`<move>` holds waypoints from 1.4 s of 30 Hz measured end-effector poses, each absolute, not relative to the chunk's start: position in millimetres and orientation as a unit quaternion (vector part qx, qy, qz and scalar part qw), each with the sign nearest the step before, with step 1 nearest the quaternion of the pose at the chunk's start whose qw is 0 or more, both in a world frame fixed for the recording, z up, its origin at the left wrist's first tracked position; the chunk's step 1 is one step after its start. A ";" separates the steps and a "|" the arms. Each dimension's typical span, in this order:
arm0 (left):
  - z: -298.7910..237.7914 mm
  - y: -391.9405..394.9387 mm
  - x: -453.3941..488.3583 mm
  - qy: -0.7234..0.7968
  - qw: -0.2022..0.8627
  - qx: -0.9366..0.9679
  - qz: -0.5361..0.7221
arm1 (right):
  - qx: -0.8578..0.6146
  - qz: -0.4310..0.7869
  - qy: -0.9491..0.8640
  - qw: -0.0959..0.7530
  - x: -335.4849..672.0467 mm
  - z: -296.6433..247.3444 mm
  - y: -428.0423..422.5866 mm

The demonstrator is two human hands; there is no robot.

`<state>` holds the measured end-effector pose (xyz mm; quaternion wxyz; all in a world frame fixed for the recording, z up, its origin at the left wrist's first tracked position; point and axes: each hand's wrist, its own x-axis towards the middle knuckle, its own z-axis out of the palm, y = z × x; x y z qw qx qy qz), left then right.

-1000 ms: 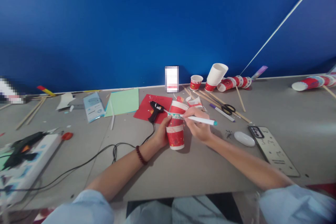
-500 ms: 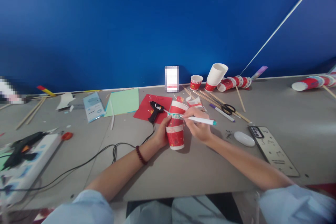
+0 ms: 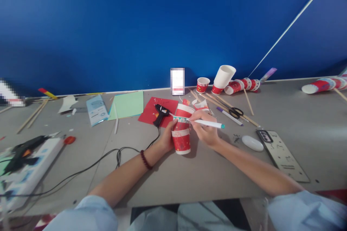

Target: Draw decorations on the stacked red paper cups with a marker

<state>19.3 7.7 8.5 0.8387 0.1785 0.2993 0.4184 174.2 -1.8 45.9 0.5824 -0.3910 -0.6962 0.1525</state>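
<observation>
A stack of red and white paper cups (image 3: 181, 133) stands upside down on the grey table (image 3: 173, 177) in front of me. My left hand (image 3: 167, 136) is wrapped round the left side of the stack and steadies it. My right hand (image 3: 204, 128) pinches a white marker with a teal cap (image 3: 210, 124), its tip touching the cups near the upper part. A dark bead bracelet (image 3: 145, 160) sits on my left wrist.
A black glue gun (image 3: 161, 113) lies on red paper (image 3: 151, 112) behind the cups, its cord trailing left. Green paper (image 3: 127, 104), scissors (image 3: 235, 111), wooden sticks, a purple marker (image 3: 229, 116), more cups (image 3: 225, 78), a white oval object (image 3: 252, 143) and a phone (image 3: 282, 155) lie around.
</observation>
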 end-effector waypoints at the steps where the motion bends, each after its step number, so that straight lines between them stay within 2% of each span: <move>1: 8.6 7.9 19.5 0.299 0.840 0.177 0.417 | -0.392 0.150 -0.696 0.582 174.1 46.2 -1.8; 42: 6.7 8.5 19.0 0.312 0.839 0.168 0.413 | -0.370 0.173 -0.697 0.589 175.7 44.1 -0.5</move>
